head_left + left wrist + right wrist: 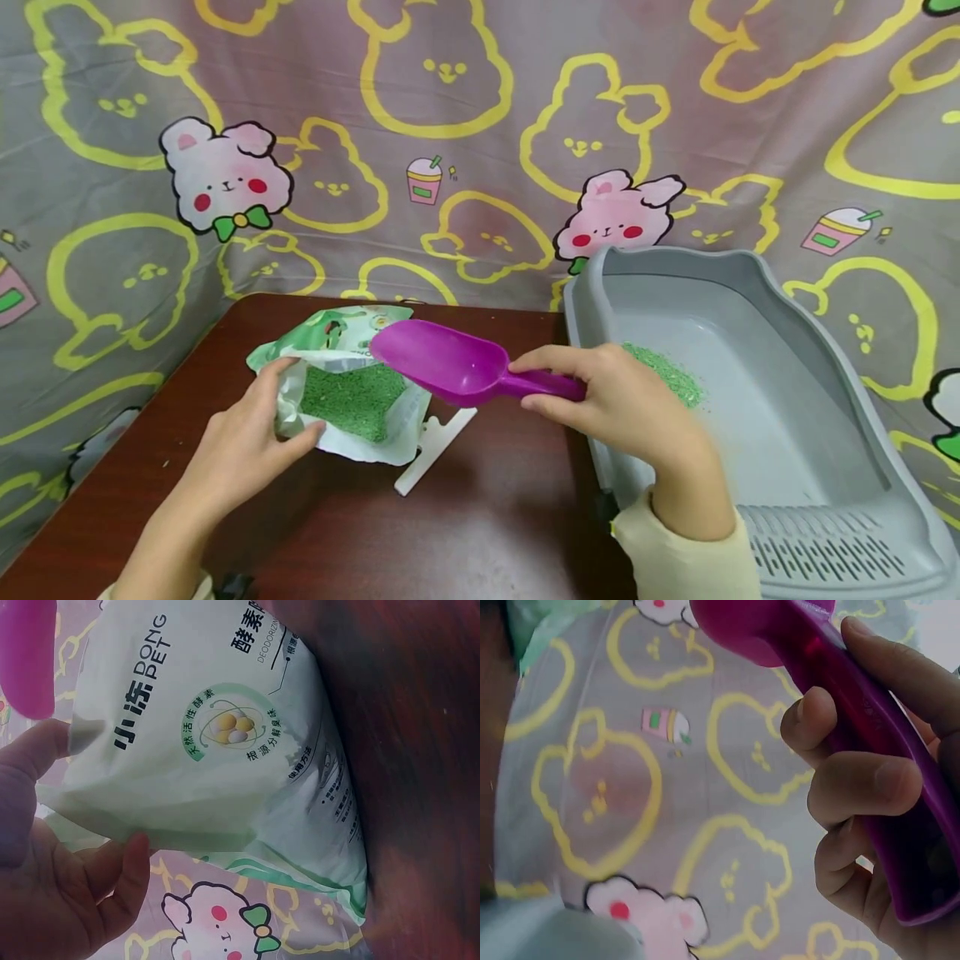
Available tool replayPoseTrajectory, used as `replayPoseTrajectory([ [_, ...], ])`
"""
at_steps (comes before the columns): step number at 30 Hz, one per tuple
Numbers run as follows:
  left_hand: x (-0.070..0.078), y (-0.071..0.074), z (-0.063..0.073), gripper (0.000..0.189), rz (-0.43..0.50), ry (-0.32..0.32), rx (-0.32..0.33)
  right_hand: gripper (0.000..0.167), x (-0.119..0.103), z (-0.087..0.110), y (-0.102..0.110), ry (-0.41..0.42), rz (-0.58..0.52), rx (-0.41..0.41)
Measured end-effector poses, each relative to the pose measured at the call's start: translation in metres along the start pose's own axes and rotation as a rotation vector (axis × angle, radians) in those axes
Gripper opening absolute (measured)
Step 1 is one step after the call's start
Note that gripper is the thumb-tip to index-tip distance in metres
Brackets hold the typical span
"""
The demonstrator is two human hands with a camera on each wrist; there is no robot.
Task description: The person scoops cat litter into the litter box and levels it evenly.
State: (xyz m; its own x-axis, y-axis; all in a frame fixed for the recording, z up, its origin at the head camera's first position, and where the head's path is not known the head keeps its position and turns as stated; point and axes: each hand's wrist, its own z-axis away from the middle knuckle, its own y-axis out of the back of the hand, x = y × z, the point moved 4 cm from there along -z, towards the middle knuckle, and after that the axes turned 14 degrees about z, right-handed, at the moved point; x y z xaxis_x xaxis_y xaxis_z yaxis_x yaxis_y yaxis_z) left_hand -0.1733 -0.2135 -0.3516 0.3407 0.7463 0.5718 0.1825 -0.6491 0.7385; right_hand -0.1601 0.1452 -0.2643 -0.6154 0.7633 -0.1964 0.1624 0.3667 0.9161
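My left hand (247, 446) holds the mouth of a white and green litter bag (348, 325) by its left side. Green pellet litter (352, 402) shows inside the opening. In the left wrist view, thumb and fingers lie on either side of the bag's (202, 787) edge, and printed text covers its face. My right hand (633, 408) grips a purple scoop (450, 362) by the handle. The scoop's bowl hangs level above the bag's right edge, and no litter shows in it. Curled fingers wrap the scoop's handle (855, 712) in the right wrist view.
A grey litter box (757, 400) with a raised rim stands on the right, with a small pile of green litter (667, 375) at its left side. A white sealing clip (435, 450) lies beside the bag on the dark wooden table (487, 517). A patterned curtain (480, 167) hangs behind.
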Motion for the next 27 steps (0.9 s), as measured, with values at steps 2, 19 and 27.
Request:
replayPoseTrajectory([
  [2, 0.000, -0.001, -0.001, 0.084, -0.001, -0.010, 0.005, 0.033, -0.004, -0.004, -0.007, -0.002, -0.022, -0.011],
  [19, -0.002, -0.001, -0.002, 0.087, -0.007, 0.015, -0.018, 0.028, -0.020, -0.023, -0.075, -0.004, -0.092, -0.104],
  [27, -0.002, -0.001, -0.001, 0.087, -0.007, 0.019, -0.019, 0.028, -0.026, -0.030, -0.099, -0.045, 0.037, -0.116],
])
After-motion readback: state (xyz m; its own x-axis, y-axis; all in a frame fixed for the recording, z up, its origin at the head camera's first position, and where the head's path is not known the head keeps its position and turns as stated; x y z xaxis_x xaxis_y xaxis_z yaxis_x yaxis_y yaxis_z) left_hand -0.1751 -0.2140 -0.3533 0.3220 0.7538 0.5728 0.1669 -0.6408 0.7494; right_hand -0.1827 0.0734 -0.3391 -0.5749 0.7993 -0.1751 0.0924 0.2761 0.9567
